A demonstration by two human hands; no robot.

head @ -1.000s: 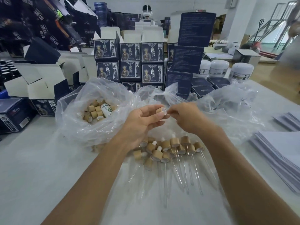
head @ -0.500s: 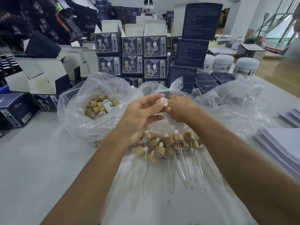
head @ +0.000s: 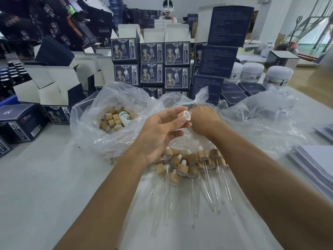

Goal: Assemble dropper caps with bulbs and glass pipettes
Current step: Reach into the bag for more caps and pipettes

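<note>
The left hand (head: 158,134) pinches a bamboo dropper cap (head: 184,115) between thumb and forefinger, its white-lined opening turned toward the right hand (head: 203,120). That hand sits just beyond the cap, knuckles up; whether its fingers are spread or closed, I cannot tell. Below the left fingers lie assembled droppers (head: 192,163) on clear plastic sheeting (head: 180,204). Left of the fingers, a plastic bag (head: 93,127) holds loose caps (head: 111,120).

Dark blue product boxes (head: 152,55) stacked behind the work carry a portrait and columns of Chinese characters, too small and blurred to read; nothing else is legible.
</note>
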